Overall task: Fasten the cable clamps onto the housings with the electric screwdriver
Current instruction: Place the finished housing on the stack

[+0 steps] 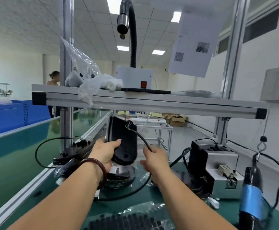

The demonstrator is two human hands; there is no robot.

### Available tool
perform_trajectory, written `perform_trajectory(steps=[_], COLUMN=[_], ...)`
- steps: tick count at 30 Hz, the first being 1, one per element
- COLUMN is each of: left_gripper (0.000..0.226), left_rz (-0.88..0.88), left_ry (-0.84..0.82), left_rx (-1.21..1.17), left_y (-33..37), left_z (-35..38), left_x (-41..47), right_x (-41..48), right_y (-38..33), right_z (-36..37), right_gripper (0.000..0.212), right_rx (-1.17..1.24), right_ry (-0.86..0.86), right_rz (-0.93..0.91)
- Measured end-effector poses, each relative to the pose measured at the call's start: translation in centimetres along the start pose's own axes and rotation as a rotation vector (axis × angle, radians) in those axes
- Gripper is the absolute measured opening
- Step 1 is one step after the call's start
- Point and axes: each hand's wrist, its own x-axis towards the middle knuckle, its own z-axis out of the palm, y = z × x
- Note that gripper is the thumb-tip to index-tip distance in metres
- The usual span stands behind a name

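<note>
Left hand (104,152) clamped round the lower edge of the upright black housing (125,140) at mid-table (142,199), right hand (155,161) fingers closed on its cable (142,138) just beside it, electric screwdriver (253,193) hanging untouched far right.

A green-topped counter (145,200) with an aluminium rail along its left edge. A round metal base (121,177) stands at the middle, and a black cable (127,193) curves over the mat in front of it. To the right sits a grey metal box (225,176), with a black plate (199,161) upright against its left side and a small white connector (214,202) nearby. A clear bag of black parts (132,219) lies at the near edge. Above, a shelf (152,102) carries a white box (133,77) and crumpled plastic (99,87).
</note>
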Motion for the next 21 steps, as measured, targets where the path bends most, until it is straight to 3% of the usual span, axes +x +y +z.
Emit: perform_trajectory(steps=[3, 8, 11, 13, 15, 19, 21], left_gripper=[0.075, 0.083, 0.086, 0.086, 0.087, 0.087, 0.081], left_rz=[0.207, 0.142, 0.100, 0.093, 0.093, 0.080, 0.065], left_ry=[0.171, 0.209, 0.179, 0.189, 0.202, 0.210, 0.205], left_rx=[0.111, -0.095, -0.147, -0.127, -0.095, -0.057, -0.003], left_y=[0.7, 1.3, 1.7, 2.0, 2.0, 1.9, 1.8], left_z=[-0.7, -2.6, -3.6, -4.3, -5.1, -6.5, -7.1], left_x=[0.1, 0.7, 1.0, 1.0, 1.0, 0.8, 0.3], right_x=[-0.8, -3.3, -3.8, -3.6, -2.9, -1.8, -1.4], right_y=[1.9, 4.4, 3.7, 2.7, 1.5, -1.1, -2.1], right_z=[-0.7, 0.0, 0.3, 0.4, 0.4, -0.5, -1.0], right_gripper=[0.028, 0.015, 0.026, 0.024, 0.020, 0.013, 0.021], right_rx=[-0.125, -0.347, -0.052, 0.245, 0.389, 0.374, 0.345], right_ry=[0.088, -0.257, -0.293, -0.231, -0.139, 0.022, 0.051], right_rz=[0.041, 0.330, 0.392, 0.339, 0.205, -0.074, -0.186])
